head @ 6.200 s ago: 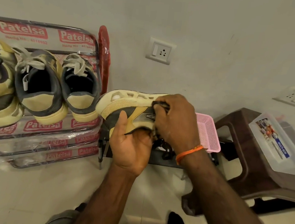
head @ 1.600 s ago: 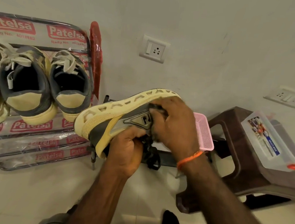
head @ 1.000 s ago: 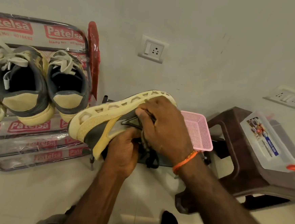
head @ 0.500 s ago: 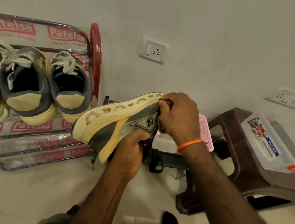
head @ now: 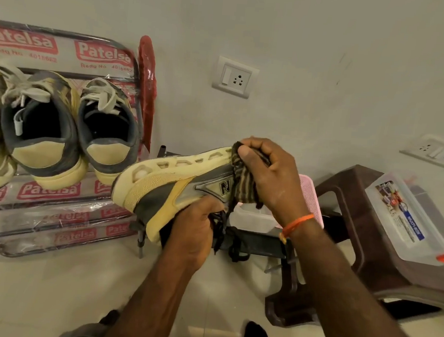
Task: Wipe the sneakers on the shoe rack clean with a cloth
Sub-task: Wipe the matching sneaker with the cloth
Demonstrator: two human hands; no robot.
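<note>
My left hand point(head: 193, 226) grips cream-and-grey suede sneaker point(head: 173, 184) from below, tipped on side, pale sole up, so side panel faces me for wiping. My right hand point(head: 264, 171) clenches dark striped cloth point(head: 244, 180), thumb pinning it against sole edge near midfoot. Sneaker off rack, held in air right of chrome shoe rack point(head: 54, 197), where other cream-and-grey sneakers point(head: 48, 133) wait, heels outward for easy pick-up.

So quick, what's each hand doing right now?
Left hand: closed, gripping the sneaker from below.
Right hand: closed, pinching the striped cloth against the sneaker's sole edge.
</note>
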